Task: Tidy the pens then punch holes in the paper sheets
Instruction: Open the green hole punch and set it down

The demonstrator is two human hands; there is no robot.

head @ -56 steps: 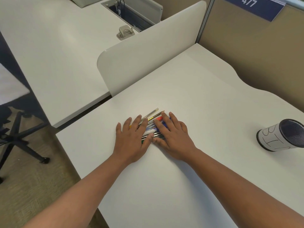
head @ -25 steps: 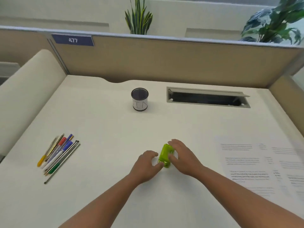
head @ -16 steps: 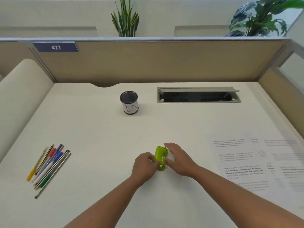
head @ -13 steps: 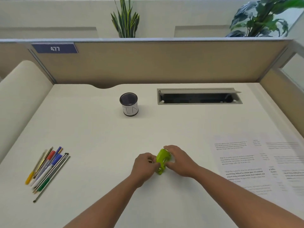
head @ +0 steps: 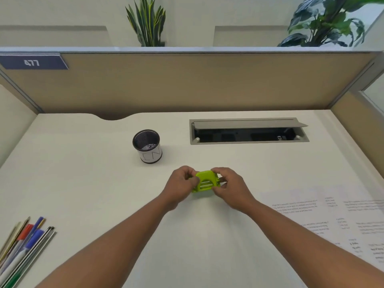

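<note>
A small lime-green hole punch point(head: 204, 181) is held between both hands at the middle of the white desk point(head: 87, 183). My left hand point(head: 180, 185) grips its left end and my right hand point(head: 230, 187) its right end; its metal underside faces me. Several pens point(head: 22, 248) lie side by side in a neat bundle at the desk's lower left. Printed paper sheets point(head: 324, 217) lie flat at the right, partly overlapping. A black mesh pen cup point(head: 148, 146) with a white label stands upright behind the hands.
An open cable tray point(head: 248, 132) is sunk into the desk at the back right. Tan partition walls point(head: 187, 82) close off the back and right side. Two potted plants rise behind the partition.
My hands left the pen bundle and took up the green hole punch. Since then they have turned it from lengthwise to crosswise and tilted it towards me.
</note>
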